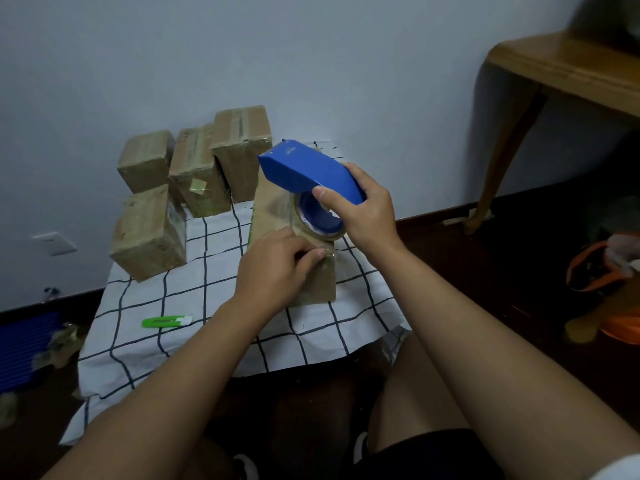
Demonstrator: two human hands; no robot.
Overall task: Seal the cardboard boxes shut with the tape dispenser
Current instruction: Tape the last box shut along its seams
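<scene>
A long cardboard box [273,209] lies in the middle of a checked cloth [194,306] on a low table. My right hand [363,209] grips a blue tape dispenser [308,171] above the box, its clear tape roll [318,223] close to the box top. My left hand [277,268] presses the tape end onto the near end of that box with its fingertips. Several taped cardboard boxes [194,168] stand at the back left of the cloth.
A green utility knife [166,321] lies on the cloth at front left. A wooden table [561,74] stands at the right by the wall. Orange objects [609,271] sit on the dark floor at right, a blue ribbed item [24,348] at left.
</scene>
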